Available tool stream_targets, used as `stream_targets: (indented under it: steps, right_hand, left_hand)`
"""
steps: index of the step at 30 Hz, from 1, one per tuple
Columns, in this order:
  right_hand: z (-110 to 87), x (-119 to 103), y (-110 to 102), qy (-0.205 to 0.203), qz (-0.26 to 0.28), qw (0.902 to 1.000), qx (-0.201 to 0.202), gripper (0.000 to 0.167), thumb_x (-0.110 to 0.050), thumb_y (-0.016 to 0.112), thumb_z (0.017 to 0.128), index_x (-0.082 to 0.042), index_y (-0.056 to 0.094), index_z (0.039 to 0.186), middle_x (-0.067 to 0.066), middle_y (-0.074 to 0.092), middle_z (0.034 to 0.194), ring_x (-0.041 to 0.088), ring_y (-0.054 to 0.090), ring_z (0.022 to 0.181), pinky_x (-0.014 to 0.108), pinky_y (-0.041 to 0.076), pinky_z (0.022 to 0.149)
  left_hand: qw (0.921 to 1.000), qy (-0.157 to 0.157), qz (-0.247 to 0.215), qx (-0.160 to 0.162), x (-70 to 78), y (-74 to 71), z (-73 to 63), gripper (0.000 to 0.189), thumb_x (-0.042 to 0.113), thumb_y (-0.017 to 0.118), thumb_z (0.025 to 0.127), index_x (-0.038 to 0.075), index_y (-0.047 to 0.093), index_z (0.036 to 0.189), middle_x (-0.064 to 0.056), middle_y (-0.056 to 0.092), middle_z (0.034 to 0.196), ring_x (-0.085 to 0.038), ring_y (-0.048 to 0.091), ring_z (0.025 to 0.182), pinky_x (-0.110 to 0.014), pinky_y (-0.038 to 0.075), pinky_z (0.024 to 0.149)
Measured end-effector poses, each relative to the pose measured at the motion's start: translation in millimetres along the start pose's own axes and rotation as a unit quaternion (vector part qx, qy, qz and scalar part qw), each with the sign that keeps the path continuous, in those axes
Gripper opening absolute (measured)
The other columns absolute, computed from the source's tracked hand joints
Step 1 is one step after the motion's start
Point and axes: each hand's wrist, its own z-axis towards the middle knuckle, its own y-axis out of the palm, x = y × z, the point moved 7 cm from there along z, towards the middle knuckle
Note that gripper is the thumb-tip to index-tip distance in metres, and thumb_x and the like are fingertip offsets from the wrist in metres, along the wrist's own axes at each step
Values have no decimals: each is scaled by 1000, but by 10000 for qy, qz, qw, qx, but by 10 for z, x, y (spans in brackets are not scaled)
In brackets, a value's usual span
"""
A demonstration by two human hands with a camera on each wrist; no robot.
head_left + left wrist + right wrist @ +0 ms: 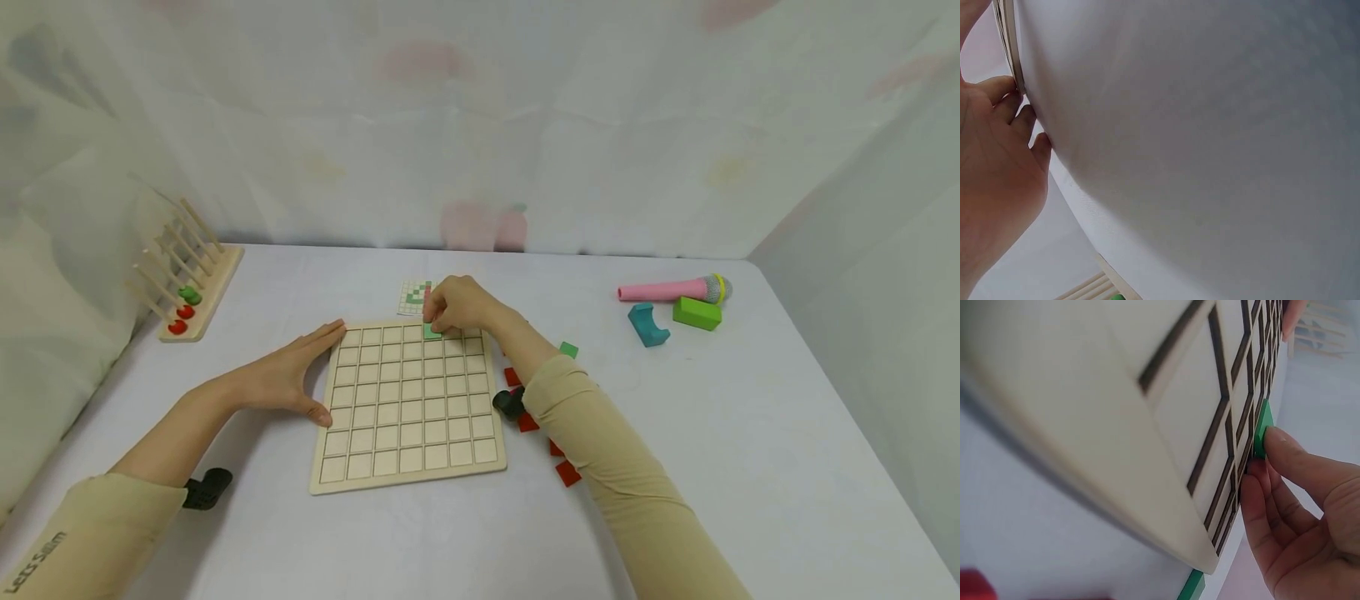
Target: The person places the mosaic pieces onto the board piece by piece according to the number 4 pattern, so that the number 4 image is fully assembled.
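A square wooden board [411,400] with a grid of shallow recesses lies in the middle of the table. My left hand [281,375] is spread along its left side, thumb and fingertips touching the edge. Over the board's far row, my right hand [461,304] pinches a small green square tile [1264,428]. The thumb lies against the tile in the right wrist view; the other fingers are partly hidden. Just beyond the board is a small card [413,297] with a green and red grid pattern, partly covered by my right hand.
Several red tiles [567,473] and a green tile [568,350] lie right of the board, partly under the right forearm. A pegged wooden rack [201,312] stands far left. A pink microphone [663,291], a teal arch block [647,325] and a green block [697,313] lie right.
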Motion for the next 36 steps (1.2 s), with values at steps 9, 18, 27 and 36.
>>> stream_targets:
  steps: [9,18,27,36]
  right_hand:
    - [11,-12,10,-55,-166,9998,-37,10,-11,74,87,-11,76,97,3,71,92,14,59,86,28,48,81]
    - [-36,102,-199,-3,-340,9988,354,17,-10,68,89,-12,75,103,3,69,92,15,58,87,28,48,81]
    - [-152,383,-461,187,-347,9982,446,17,-12,69,89,-9,75,105,4,67,92,18,59,91,28,49,82]
    - [-345,542,-519,474,-436,9979,-17,15,-11,69,89,-10,75,103,4,68,96,18,61,94,30,50,85]
  left_hand:
    - [10000,25,-56,16,-10,6,-4,143,57,90,54,5,8,159,-14,2,169,-44,3,155,-70,13,118]
    - [10000,17,2,-4,-4,-5,11,143,57,90,55,5,8,159,-14,1,169,-46,2,154,-70,12,118]
    - [10000,21,14,3,-11,-14,10,143,57,90,55,4,8,159,-15,2,169,-46,3,154,-71,12,118]
    - [10000,18,-9,-6,-8,3,5,142,56,90,55,4,9,159,-15,2,169,-46,2,154,-71,11,118]
